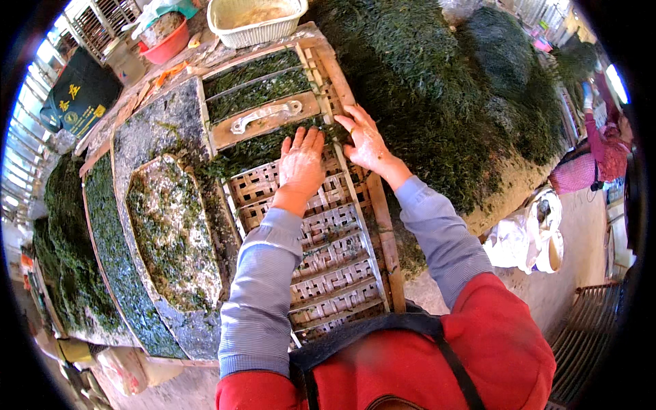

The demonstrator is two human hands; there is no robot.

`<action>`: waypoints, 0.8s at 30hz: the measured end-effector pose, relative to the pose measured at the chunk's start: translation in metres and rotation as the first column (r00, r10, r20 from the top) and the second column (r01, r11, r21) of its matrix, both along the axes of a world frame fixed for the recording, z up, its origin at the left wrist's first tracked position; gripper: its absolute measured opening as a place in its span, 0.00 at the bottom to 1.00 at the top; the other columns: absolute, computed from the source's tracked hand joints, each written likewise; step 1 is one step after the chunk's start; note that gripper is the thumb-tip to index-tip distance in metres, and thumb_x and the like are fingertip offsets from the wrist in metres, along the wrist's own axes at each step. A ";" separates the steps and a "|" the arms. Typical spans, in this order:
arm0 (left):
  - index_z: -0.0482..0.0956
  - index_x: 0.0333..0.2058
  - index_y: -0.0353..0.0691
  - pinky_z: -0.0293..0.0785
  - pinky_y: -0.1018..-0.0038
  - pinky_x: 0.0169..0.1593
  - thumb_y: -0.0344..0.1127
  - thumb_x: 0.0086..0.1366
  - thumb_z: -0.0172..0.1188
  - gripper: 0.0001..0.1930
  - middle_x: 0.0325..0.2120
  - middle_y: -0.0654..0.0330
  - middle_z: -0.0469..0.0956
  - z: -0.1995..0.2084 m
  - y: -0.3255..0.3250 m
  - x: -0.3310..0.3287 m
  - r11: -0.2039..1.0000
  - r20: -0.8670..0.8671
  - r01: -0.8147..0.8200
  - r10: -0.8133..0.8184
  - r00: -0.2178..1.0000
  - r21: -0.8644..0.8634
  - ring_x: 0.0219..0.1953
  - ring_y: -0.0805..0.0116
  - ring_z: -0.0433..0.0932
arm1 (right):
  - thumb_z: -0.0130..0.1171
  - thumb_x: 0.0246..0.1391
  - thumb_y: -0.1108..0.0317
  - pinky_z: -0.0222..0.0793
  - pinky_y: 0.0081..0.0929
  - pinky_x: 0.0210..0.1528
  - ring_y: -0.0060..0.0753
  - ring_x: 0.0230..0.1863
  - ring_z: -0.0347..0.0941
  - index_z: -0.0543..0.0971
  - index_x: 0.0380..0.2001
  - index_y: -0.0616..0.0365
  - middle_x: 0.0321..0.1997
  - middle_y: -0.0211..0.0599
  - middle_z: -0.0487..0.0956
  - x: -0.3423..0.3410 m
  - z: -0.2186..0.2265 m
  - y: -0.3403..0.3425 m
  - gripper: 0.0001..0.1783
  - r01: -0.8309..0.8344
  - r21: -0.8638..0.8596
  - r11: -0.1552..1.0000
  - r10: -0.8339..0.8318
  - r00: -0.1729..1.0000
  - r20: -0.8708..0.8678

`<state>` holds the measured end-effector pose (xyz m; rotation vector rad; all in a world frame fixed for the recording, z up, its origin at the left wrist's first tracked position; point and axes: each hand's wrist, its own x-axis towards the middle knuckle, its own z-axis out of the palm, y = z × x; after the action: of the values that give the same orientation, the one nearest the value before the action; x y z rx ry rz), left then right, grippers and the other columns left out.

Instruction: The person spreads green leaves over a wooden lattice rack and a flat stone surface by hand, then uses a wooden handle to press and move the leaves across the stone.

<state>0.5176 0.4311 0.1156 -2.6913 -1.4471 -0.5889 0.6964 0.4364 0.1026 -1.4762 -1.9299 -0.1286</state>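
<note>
My left hand (301,164) lies flat, fingers stretched out, on a strip of dark green seaweed (253,154) in a slatted frame. Just right of it, my right hand (367,145) has its fingers spread at the frame's right edge, beside the strip's end. The frame rests over a woven bamboo mat (331,236), which shows bare between the nearer slats. Beyond the strip, a wooden board (222,134) with a metal handle (265,116) lies across the frame. Farther up, two compartments hold flattened seaweed (263,90).
A large seaweed heap (424,102) rises at right. On the left lies a board (171,232) strewn with scraps. A white basket (256,37) and a red basin (167,42) stand at the back. White bags (519,236) sit on the floor; another person (605,154) is far right.
</note>
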 end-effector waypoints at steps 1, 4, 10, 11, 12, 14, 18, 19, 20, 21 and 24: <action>0.67 0.53 0.42 0.55 0.55 0.60 0.28 0.52 0.54 0.26 0.56 0.59 0.64 0.002 -0.001 0.003 1.000 -0.047 -0.017 0.017 0.999 0.003 0.60 0.60 0.60 | 0.58 0.35 0.72 0.57 0.42 0.59 0.44 0.57 0.63 0.78 0.38 0.56 0.50 0.39 0.73 0.001 0.003 0.004 0.19 -0.040 -0.006 0.999 0.040 0.997 0.068; 0.69 0.50 0.41 0.53 0.47 0.58 0.30 0.54 0.51 0.22 0.54 0.60 0.65 0.011 -0.001 0.009 0.997 -0.199 -0.073 0.064 0.978 -0.036 0.60 0.61 0.60 | 0.55 0.38 0.67 0.66 0.41 0.47 0.39 0.43 0.74 0.81 0.26 0.52 0.30 0.36 0.80 -0.010 0.030 0.020 0.10 -0.011 -0.082 0.997 0.037 0.943 0.330; 0.63 0.56 0.42 0.44 0.41 0.60 0.30 0.52 0.54 0.30 0.57 0.53 0.63 0.007 -0.005 0.007 0.988 -0.004 -0.103 0.103 0.995 -0.112 0.61 0.58 0.58 | 0.54 0.46 0.76 0.72 0.25 0.37 0.27 0.33 0.76 0.76 0.43 0.57 0.38 0.40 0.77 -0.074 0.120 -0.001 0.17 -0.449 -0.411 0.794 0.298 0.876 -0.380; 0.65 0.55 0.42 0.48 0.44 0.60 0.30 0.52 0.53 0.28 0.55 0.51 0.65 0.008 -0.005 0.004 0.990 0.063 -0.086 0.094 0.994 -0.112 0.59 0.56 0.62 | 0.52 0.48 0.80 0.72 0.20 0.38 0.22 0.35 0.74 0.73 0.47 0.59 0.44 0.37 0.74 -0.080 0.126 -0.006 0.20 -0.524 -0.298 0.798 0.373 0.818 -0.438; 0.66 0.54 0.41 0.53 0.48 0.59 0.30 0.52 0.53 0.27 0.54 0.49 0.67 0.009 -0.004 0.000 0.991 0.130 -0.070 0.084 0.988 -0.110 0.56 0.54 0.65 | 0.54 0.49 0.79 0.72 0.20 0.38 0.22 0.36 0.75 0.74 0.44 0.61 0.40 0.37 0.76 -0.085 0.119 -0.004 0.16 -0.523 -0.198 0.829 0.382 0.788 -0.482; 0.74 0.44 0.40 0.71 0.61 0.46 0.32 0.52 0.53 0.18 0.39 0.51 0.78 0.013 0.015 -0.013 0.940 0.105 -0.081 0.122 0.987 -0.333 0.42 0.51 0.76 | 0.55 0.51 0.77 0.72 0.19 0.38 0.23 0.37 0.76 0.75 0.42 0.62 0.37 0.35 0.77 -0.099 0.101 -0.007 0.13 -0.494 -0.076 0.866 0.389 0.762 -0.517; 0.82 0.33 0.39 0.75 0.72 0.35 0.33 0.53 0.58 0.09 0.27 0.52 0.80 0.029 0.023 -0.074 0.926 0.625 0.229 0.010 0.780 -0.301 0.29 0.67 0.80 | 0.49 0.57 0.64 0.68 0.38 0.47 0.46 0.45 0.72 0.76 0.41 0.62 0.43 0.48 0.75 -0.091 0.032 -0.006 0.14 -0.245 -0.016 0.969 0.241 0.961 -0.136; 0.82 0.37 0.41 0.75 0.77 0.35 0.31 0.53 0.61 0.11 0.29 0.57 0.82 0.033 0.016 -0.093 0.952 0.711 0.131 0.110 0.695 -0.276 0.30 0.75 0.78 | 0.49 0.57 0.61 0.61 0.43 0.56 0.49 0.53 0.66 0.74 0.44 0.62 0.50 0.50 0.71 -0.081 0.007 -0.008 0.17 -0.126 0.016 0.992 0.121 0.978 0.172; 0.82 0.36 0.40 0.75 0.77 0.35 0.31 0.55 0.61 0.09 0.30 0.60 0.82 0.044 0.006 -0.122 0.952 0.655 -0.022 0.228 0.720 -0.307 0.29 0.74 0.78 | 0.49 0.57 0.60 0.56 0.45 0.60 0.52 0.57 0.62 0.72 0.48 0.60 0.55 0.49 0.67 -0.085 0.003 -0.015 0.19 -0.121 0.043 0.992 0.104 0.955 0.278; 0.83 0.34 0.39 0.75 0.77 0.36 0.31 0.54 0.62 0.08 0.28 0.58 0.82 0.051 -0.002 -0.149 0.934 0.688 -0.143 0.339 0.642 -0.326 0.29 0.75 0.78 | 0.49 0.58 0.59 0.56 0.44 0.60 0.51 0.58 0.61 0.72 0.48 0.60 0.55 0.49 0.67 -0.086 0.004 -0.013 0.20 -0.087 0.005 0.996 0.083 0.961 0.265; 0.81 0.38 0.45 0.73 0.69 0.44 0.28 0.48 0.62 0.15 0.35 0.56 0.80 0.032 -0.014 -0.237 0.785 0.603 -0.541 0.597 0.530 -0.302 0.37 0.65 0.79 | 0.48 0.58 0.57 0.56 0.43 0.61 0.49 0.58 0.61 0.72 0.48 0.60 0.56 0.48 0.66 -0.099 0.001 -0.013 0.21 -0.058 -0.019 0.998 0.061 0.963 0.264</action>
<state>0.2808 0.4166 0.1479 -1.8370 -2.3968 -1.5510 0.5972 0.4237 0.1032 -1.4665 -2.1878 -0.3015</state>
